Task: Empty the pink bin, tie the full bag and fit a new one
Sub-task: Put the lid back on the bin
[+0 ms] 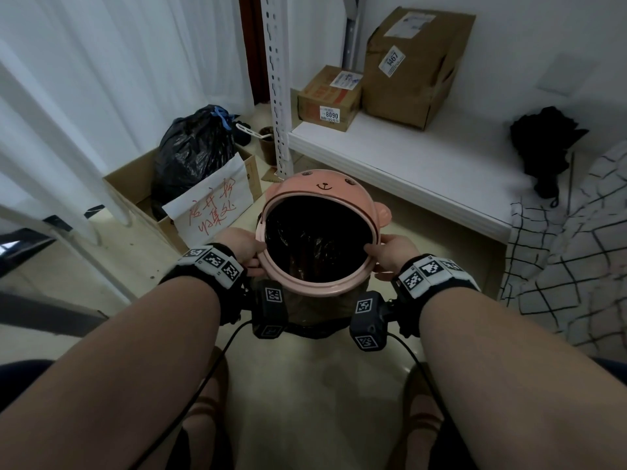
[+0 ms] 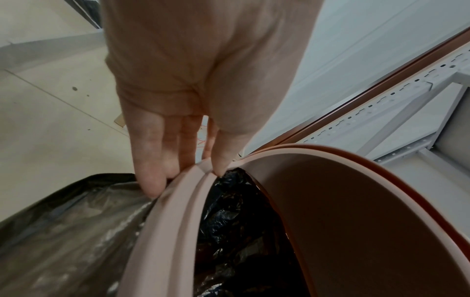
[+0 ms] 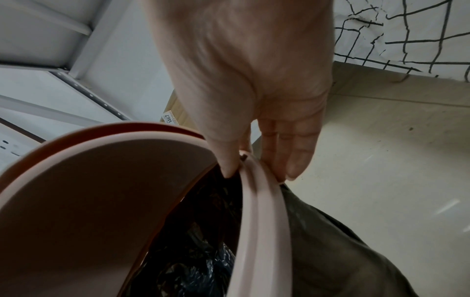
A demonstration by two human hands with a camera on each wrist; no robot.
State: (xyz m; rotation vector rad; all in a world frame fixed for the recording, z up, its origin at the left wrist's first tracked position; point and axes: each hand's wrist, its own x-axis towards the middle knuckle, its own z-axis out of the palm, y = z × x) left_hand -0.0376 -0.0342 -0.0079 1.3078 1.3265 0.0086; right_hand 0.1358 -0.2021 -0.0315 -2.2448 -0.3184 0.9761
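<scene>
Gripping the pink bin [image 1: 325, 188] at its rim ring [image 1: 298, 289], 2 hands at opposite sides. Bin stands on the floor just in front of the white shelf [image 1: 407, 164]; lid tipped up at the far side, face print showing. Black bag [image 1: 315, 245] lines the inside and folds over the outside beneath the ring.

Left hand [image 1: 237, 247]: thumb inside the rim, fingers [image 2: 150, 160] outside, pinched on the ring. Right hand [image 1: 390, 254]: same pinch, mirrored. The ring sits between thumb and fingers on each side; the bag hangs below both grips, not itself held.

Risks, as judged: lifting the ring unevenly could jam it or drag the bag edge inward; thin film could tear on the rim.

Left of the shelf: 1 tied black sack [image 1: 193, 154] in a cardboard box [image 1: 135, 184].
</scene>
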